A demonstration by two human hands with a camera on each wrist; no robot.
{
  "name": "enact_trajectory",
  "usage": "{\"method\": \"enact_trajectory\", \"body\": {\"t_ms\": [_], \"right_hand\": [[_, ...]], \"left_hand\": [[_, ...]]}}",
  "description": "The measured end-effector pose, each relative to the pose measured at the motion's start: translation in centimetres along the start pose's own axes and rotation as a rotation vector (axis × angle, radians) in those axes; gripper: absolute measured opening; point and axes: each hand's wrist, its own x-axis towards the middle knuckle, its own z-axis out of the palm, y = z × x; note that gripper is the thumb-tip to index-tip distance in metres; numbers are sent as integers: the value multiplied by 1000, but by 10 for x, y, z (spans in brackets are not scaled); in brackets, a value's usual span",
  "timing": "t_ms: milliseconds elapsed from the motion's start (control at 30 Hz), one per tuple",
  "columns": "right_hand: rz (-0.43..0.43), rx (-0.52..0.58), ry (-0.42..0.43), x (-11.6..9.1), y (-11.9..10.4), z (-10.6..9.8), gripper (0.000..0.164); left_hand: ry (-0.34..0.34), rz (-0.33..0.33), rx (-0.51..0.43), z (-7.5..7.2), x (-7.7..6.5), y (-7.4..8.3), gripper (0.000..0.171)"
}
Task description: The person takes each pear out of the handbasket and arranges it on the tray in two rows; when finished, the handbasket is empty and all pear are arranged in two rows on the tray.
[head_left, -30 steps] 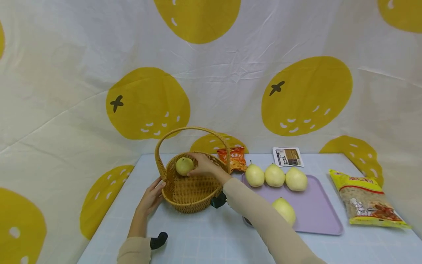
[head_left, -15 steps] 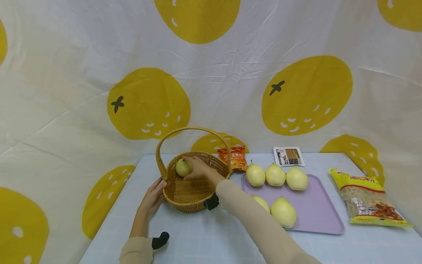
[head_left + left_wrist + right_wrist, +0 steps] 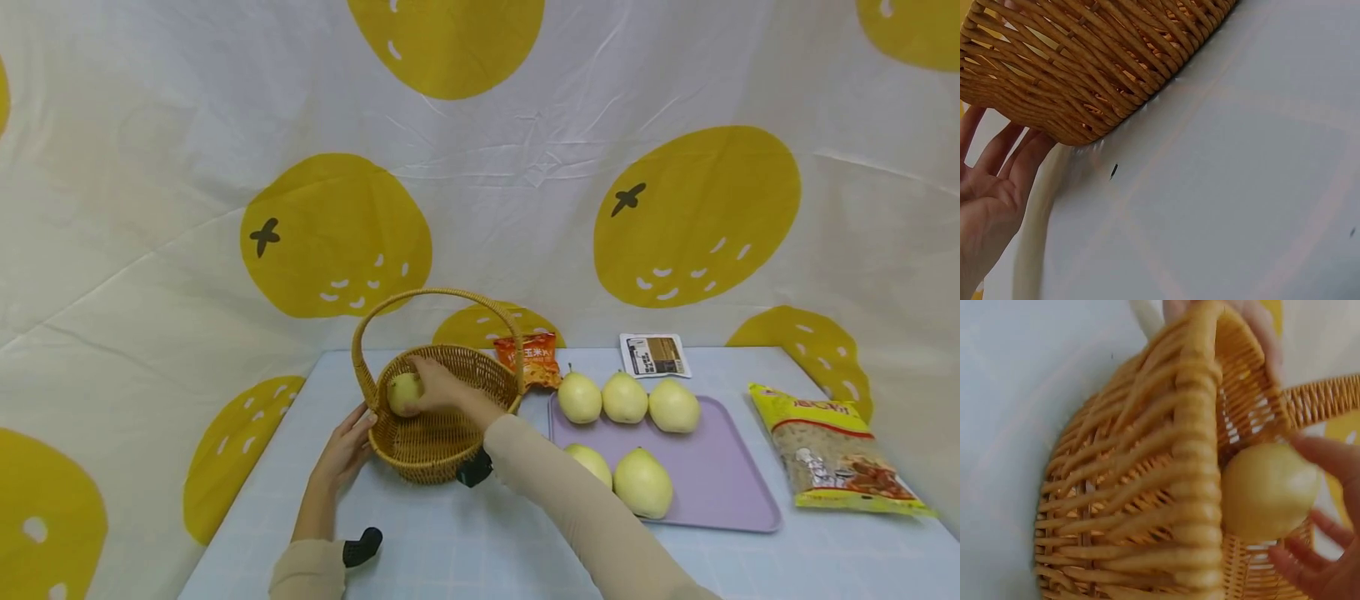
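A round wicker basket (image 3: 431, 460) with a tall arched handle stands on the left part of the table. Inside it, near the left wall, is a pale yellow-green pear (image 3: 402, 394). My right hand (image 3: 441, 388) reaches over the rim and grips this pear from its right side; thumb and fingers lie around the pear (image 3: 1269, 490) in the right wrist view. My left hand (image 3: 347, 446) rests against the basket's outer left side. Its fairly straight fingers (image 3: 1000, 150) touch the weave in the left wrist view, with the fingertips hidden behind it.
Right of the basket lies a lilac tray (image 3: 716, 467) bearing several pears (image 3: 624, 398). An orange snack bag (image 3: 536, 360) stands behind the basket, and a white flat packet (image 3: 654, 357) lies behind the tray. A yellow-ended bag (image 3: 836, 454) lies at the far right.
My right hand has shifted left and slightly down inside the basket, taking the pear nearer the left wall. The pear has turned in the grip. The left hand and basket stay put.
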Motion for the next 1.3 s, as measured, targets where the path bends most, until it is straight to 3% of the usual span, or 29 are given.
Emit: {"method": "enact_trajectory", "body": {"t_ms": [133, 267, 400, 533, 667, 933, 1133, 1300], "right_hand": [[46, -82, -32, -3, -2, 5, 71], [25, -20, -40, -4, 3, 7, 62], [2, 15, -105, -6, 3, 6, 75], [-36, -27, -167, -10, 2, 9, 80], [-89, -39, -154, -15, 4, 11, 70], [-133, 18, -165, -35, 12, -8, 68], [-163, 120, -117, -49, 23, -22, 62], [-171, 129, -75, -59, 29, -34, 62]], "left_hand": [[-6, -9, 0, 2, 0, -1, 61], [4, -10, 4, 3, 0, -1, 61], [9, -11, 3, 3, -1, 0, 61], [10, -10, 0, 2, -1, 0, 62], [-1, -10, -6, 3, 0, -1, 63], [17, -5, 12, 0, -3, -1, 63], [15, 1, 2, -2, -3, 1, 63], [19, 14, -3, -1, -1, 0, 62]]}}
